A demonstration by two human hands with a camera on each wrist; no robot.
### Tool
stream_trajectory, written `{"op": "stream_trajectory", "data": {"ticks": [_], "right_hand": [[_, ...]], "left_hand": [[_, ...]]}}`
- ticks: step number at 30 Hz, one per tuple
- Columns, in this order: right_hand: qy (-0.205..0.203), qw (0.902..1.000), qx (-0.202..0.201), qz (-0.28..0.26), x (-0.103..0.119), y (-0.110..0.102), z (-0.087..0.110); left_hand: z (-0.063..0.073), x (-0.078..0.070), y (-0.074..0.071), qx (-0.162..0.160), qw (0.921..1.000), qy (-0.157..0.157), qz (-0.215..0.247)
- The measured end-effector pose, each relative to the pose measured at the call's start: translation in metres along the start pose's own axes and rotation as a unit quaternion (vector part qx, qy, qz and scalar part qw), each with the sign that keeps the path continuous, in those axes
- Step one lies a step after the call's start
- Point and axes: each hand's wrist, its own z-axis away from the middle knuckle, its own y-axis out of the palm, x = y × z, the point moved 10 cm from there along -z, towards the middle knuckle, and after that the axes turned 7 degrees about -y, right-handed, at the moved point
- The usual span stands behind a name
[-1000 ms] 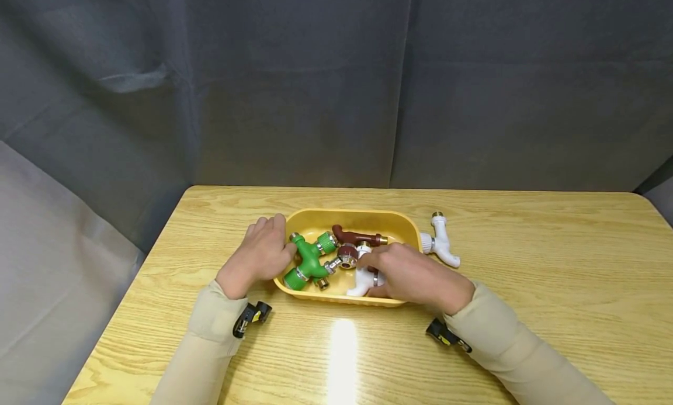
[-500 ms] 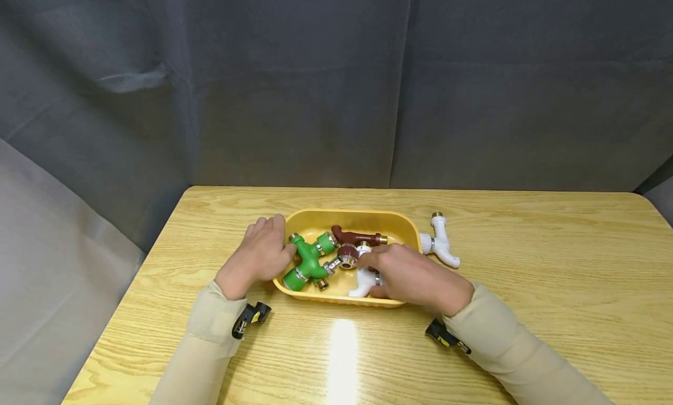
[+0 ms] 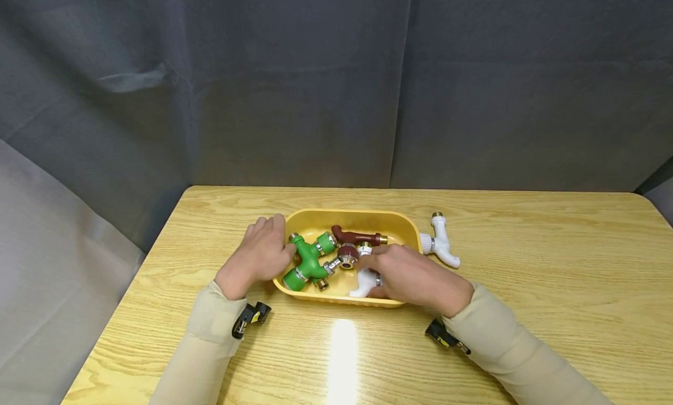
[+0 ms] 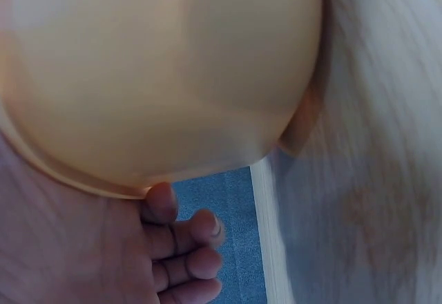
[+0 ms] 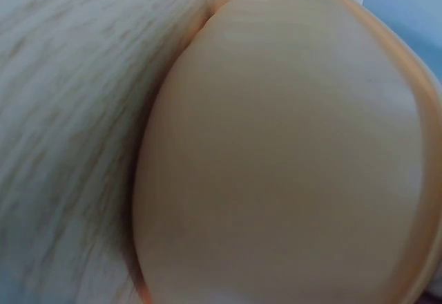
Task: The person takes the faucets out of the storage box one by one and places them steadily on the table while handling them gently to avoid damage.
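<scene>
A yellow tub (image 3: 347,300) stands on the table, holding several taps. My left hand (image 3: 260,250) grips its left end, thumb over the rim; the left wrist view shows the fingers (image 4: 204,262) curled outside the wall. Inside, my right hand (image 3: 415,275) holds a white tap (image 3: 363,283) between thumb and fingers, partly covering it. Left of that lies a green two-valve tap (image 3: 311,262) with ribbed green knobs. A dark red tap (image 3: 357,238) lies along the far side, its round knob towards me. The right wrist view has mostly the tub's outer wall (image 5: 276,152).
Another white tap (image 3: 441,241) with a brass thread lies on the table, right against the tub's right end. The wooden table (image 3: 552,276) has its far edge in front of a dark grey cloth (image 3: 294,101).
The white tap under my right hand has shifted very slightly right within the tub. Both hands and the other taps look the same.
</scene>
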Motion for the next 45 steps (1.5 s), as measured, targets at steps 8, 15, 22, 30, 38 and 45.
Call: {"op": "stream_trajectory", "data": {"ticks": [8,15,22,30,38,45], "right_hand": [[-0.008,0.9998,0.002,0.016,0.0015,0.0004,-0.0004],[-0.007,0.9998,0.008,0.014,0.0014,0.0008,-0.0006],[-0.015,0.9997,0.003,0.017,0.0019,-0.0003,-0.0014],[-0.007,0.9998,0.01,0.014,0.0004,0.0008,-0.0014],[-0.008,0.9999,0.01,0.007,0.0008,0.0013,-0.0019],[-0.002,0.9999,0.012,-0.003,0.0004,0.0021,-0.0019]], "left_hand": [[-0.0007,0.0004,0.0,0.0,1.0,-0.002,0.003],[-0.0013,0.0004,-0.0002,0.0,1.0,-0.001,0.003],[-0.0022,0.0013,0.0004,0.0,1.0,0.0,0.002],[-0.0034,0.0016,0.0,0.002,1.0,0.001,0.004],[-0.0029,0.0022,-0.0005,0.003,1.0,0.001,0.002],[-0.0021,0.0026,-0.0002,0.004,1.0,0.002,0.003]]}}
